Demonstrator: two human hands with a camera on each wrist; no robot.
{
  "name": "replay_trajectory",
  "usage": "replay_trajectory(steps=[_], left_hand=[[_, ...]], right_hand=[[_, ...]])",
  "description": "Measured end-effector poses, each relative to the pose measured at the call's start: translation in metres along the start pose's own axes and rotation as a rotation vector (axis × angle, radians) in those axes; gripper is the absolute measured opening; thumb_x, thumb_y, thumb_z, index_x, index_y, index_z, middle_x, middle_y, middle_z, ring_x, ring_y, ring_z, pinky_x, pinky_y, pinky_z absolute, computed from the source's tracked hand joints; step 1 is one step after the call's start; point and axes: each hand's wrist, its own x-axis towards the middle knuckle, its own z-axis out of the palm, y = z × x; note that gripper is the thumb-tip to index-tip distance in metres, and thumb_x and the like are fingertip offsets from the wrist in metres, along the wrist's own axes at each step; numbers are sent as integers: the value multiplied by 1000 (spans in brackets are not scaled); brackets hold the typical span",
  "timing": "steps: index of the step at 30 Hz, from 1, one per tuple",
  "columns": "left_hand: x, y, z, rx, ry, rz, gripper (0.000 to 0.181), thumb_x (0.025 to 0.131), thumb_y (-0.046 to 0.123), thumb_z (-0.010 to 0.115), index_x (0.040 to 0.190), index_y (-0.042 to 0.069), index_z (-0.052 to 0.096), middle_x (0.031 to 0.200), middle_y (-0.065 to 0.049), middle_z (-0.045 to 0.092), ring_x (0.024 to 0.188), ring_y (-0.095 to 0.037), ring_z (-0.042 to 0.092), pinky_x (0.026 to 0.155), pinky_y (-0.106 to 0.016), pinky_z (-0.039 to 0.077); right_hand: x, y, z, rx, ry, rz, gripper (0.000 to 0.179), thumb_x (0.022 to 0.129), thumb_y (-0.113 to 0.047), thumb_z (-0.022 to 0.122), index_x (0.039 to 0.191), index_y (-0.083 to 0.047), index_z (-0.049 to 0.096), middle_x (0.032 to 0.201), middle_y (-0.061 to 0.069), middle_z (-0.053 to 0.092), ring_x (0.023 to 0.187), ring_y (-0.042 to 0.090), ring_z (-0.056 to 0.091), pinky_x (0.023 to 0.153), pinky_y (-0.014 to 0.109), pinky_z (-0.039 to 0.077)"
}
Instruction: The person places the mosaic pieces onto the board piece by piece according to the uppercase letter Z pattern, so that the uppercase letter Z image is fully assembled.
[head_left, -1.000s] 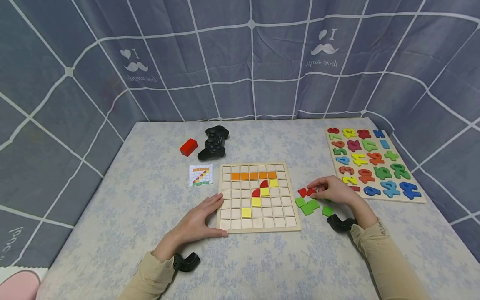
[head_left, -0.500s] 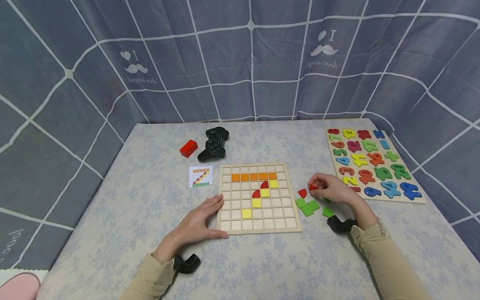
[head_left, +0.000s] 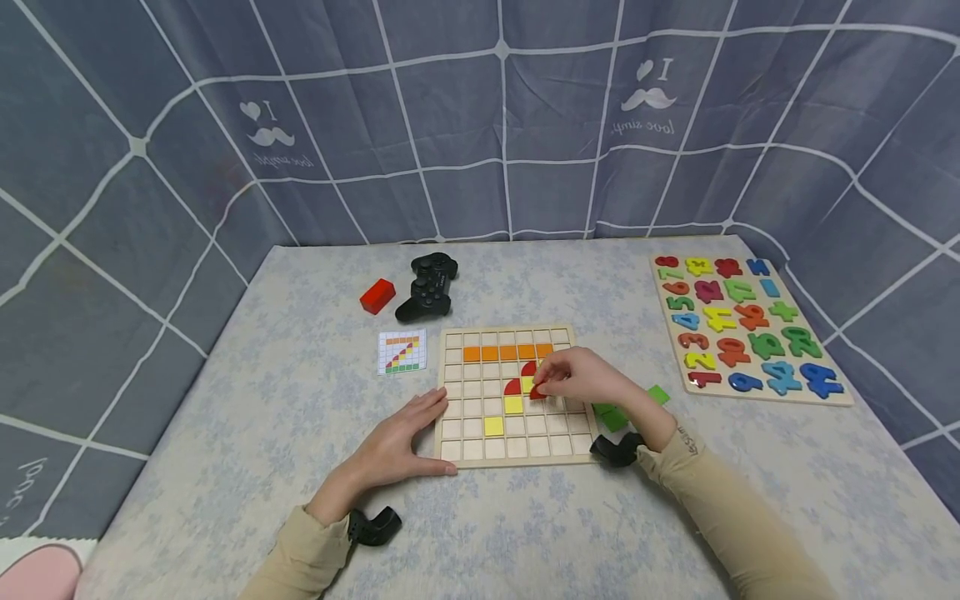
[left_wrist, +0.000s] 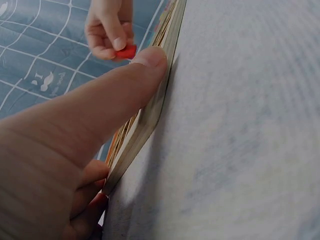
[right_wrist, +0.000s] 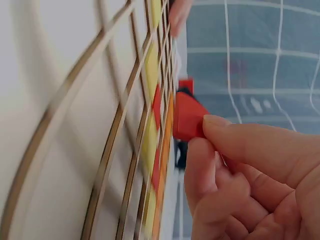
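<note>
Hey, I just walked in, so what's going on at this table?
A person's right hand pinches a red piece over the gridded board, while the left hand touches the board's edge. On the board sit an orange row, yellow squares and two red quarter-circles. Green tiles lie to its right, and a patterned card to its left.

One board [head_left: 475, 405], five orange tiles [head_left: 507, 353], four yellow tiles [head_left: 513, 406], at least three red pieces [head_left: 512, 388], green tiles [head_left: 658, 394] partly hidden, one card [head_left: 402, 352], one red block [head_left: 377, 296], one controller [head_left: 431, 287], one number board [head_left: 680, 358], two hands [head_left: 393, 440].
</note>
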Motion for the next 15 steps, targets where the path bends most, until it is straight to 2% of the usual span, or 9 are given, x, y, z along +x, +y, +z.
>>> replay_trajectory(steps=[5, 11, 15], left_hand=[[0, 1, -1, -9, -2, -6, 99, 69, 59, 74, 143, 3, 38, 152, -4, 27, 140, -24, 22, 112, -43, 25], [0, 1, -1, -15, -8, -21, 99, 69, 61, 73, 143, 5, 38, 152, -3, 27, 140, -23, 22, 112, -43, 25], [0, 1, -1, -16, -8, -23, 100, 69, 61, 73, 144, 5, 38, 152, -3, 27, 140, -22, 22, 112, -42, 25]], right_hand=[[22, -17, 17, -24, -64, -28, 10, 89, -10, 64, 96, -10, 72, 92, -2, 68, 80, 10, 61, 72, 27, 51], [36, -30, 34, -116, -100, 3, 12, 91, -11, 62, 94, -14, 73, 86, -7, 66, 70, 8, 55, 66, 24, 48], [41, -33, 41, -166, -97, -3, 12, 90, -11, 63, 90, -16, 74, 82, -9, 66, 69, 7, 54, 65, 24, 47]])
